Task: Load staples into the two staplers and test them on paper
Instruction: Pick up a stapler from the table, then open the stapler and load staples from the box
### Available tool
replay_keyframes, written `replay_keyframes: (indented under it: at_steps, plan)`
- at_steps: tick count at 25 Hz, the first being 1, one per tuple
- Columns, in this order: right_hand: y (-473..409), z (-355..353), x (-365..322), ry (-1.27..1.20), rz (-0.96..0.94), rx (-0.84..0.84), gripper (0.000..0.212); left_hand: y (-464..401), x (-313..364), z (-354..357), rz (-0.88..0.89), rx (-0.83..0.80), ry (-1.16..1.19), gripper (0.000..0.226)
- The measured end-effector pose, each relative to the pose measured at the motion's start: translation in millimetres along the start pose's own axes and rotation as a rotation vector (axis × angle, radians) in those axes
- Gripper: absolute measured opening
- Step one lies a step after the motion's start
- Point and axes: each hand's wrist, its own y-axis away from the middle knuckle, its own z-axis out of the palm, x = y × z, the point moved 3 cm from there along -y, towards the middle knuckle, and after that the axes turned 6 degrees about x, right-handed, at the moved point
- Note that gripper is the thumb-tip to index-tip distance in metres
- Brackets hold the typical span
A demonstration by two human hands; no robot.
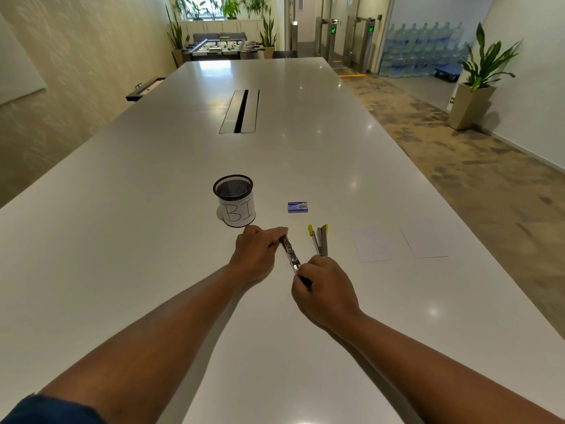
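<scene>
both hands (256,254) (324,289) grip opposite ends of one opened stapler (290,254).

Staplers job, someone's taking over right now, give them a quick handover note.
Left hand grips the far end of the opened metal stapler; right hand holds its near end.
Yellow stapler lies open on the table, untouched.
Staple box sits closed beyond them; paper sheets lie right.
Done: both staplers opened.
Left: load staples in each, test on paper.
</scene>
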Motion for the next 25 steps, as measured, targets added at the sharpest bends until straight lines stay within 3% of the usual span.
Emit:
replay_keyframes:
  at_steps: [5, 10, 14, 18, 25]
  plan:
    - [-3.6, -2.4, -5.4, -0.006, -0.028, -0.018, 0.020, 3.3, -2.8, 6.6, 0.007, -0.046, -0.037, 0.054]
    - [-23.7, 0.1, -5.4, 0.082, 0.003, -0.154, 0.016, 0.9, -1.6, 2.0, 0.001, 0.012, -0.038, 0.035]
    - [-59.8, -4.1, -2.7, 0.246, -0.100, -0.199, 0.014, -0.9, -4.0, 3.2, 0.003, 0.003, -0.020, 0.034]
    - [-90.6, -2.2, 4.8, 0.357, -0.104, -0.385, 0.044, -0.9, -6.7, 5.9, -0.007, 0.015, 0.010, 0.038]
    - [-112.5, 2.2, 6.7, 0.376, -0.168, -0.527, 0.043, -4.3, -6.7, 5.1, 0.042, -0.012, -0.048, 0.039]
